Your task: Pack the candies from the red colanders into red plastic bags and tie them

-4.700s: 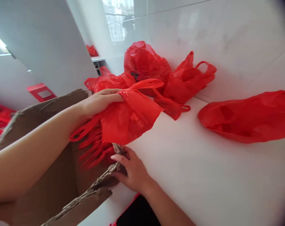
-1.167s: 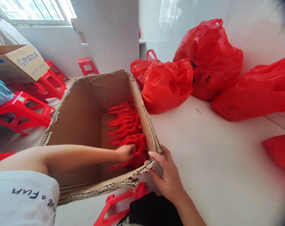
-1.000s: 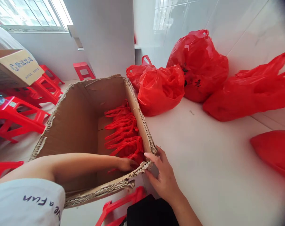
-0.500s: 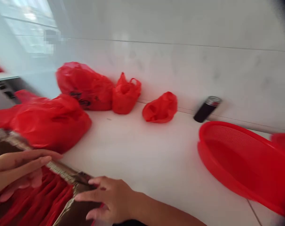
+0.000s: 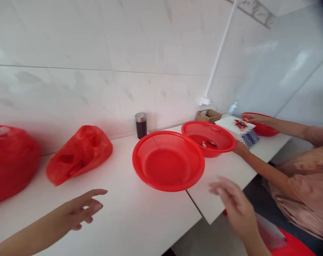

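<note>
Over the white table [image 5: 118, 217], my left hand [image 5: 80, 211] hovers with its fingers apart and holds nothing. My right hand [image 5: 232, 202] is raised near the table's front edge, slightly blurred, its fingers loosely spread and nothing in them. Between and beyond both hands sits a red plastic basket [image 5: 167, 163] with perforated sides; no contents show in it. Behind my left hand lies a crumpled red plastic bag [image 5: 81, 153], partly open. Neither hand touches the basket or the bag.
A second red basket [image 5: 208, 137] holds a few small items. Near the wall stands a dark tumbler [image 5: 141, 126]. At far left is a full red bag [image 5: 12, 163]. On the right, a co-worker [image 5: 305, 181] reaches toward a white box [image 5: 231, 124], beside another red basket [image 5: 268, 129] and a cardboard box [image 5: 208, 115].
My view has swung right, away from the cardboard box of red items. Both hands have left that box's edge. The co-worker and further baskets have come into view.
</note>
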`<state>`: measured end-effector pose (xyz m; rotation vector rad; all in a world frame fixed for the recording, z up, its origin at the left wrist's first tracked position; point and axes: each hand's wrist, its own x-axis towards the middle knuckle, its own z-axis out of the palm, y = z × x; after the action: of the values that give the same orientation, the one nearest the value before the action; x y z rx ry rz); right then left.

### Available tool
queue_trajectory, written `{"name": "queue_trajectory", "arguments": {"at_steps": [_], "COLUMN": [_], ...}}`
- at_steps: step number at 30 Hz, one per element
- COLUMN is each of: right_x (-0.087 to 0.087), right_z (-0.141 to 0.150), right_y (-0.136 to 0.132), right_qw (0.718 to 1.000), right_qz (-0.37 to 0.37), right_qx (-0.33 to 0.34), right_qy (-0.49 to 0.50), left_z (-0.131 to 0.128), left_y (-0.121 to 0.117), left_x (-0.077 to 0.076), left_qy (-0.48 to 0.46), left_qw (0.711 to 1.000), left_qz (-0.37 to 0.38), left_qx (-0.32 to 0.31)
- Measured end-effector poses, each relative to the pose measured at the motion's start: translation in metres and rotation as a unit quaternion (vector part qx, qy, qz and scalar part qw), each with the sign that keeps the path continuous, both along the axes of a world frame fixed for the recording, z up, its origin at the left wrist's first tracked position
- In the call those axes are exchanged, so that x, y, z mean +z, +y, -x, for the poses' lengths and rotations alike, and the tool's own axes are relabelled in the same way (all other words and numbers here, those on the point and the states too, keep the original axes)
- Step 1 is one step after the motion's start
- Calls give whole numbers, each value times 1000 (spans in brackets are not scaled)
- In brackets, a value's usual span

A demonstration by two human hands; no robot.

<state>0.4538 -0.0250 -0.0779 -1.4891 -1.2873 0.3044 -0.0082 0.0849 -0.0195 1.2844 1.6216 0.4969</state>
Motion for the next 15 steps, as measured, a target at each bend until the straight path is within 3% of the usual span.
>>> {"name": "queue_trajectory", "arguments": {"at_steps": [2, 3, 6, 8, 11, 15], "right_x": [0, -1, -7, -14, -24, -32], "right_z": [-51, -72, -117, -132, -140, -145], "right_y": [21, 34, 76, 101, 129, 150], "right_qw": [993, 989, 979, 976, 975, 972], "right_qz": [2, 27, 101, 121, 124, 104], "right_qx": [-116, -147, -159, -151, -162, -199], "right_qy": [1, -14, -78, -102, -93, -71], "left_z": [-34, -49, -84, -98, -112, -136], "left_y": [16, 20, 22, 17, 10, 6], "left_x": [-6, -9, -19, -32, -51, -52], "left_qy": [-52, -81, -177, -231, -264, -308], "left_qw": [995, 993, 984, 971, 960, 943], "left_qz": [53, 57, -2, -1, 61, 81], "left_qx": [-67, -69, 23, 63, 73, 98]}}
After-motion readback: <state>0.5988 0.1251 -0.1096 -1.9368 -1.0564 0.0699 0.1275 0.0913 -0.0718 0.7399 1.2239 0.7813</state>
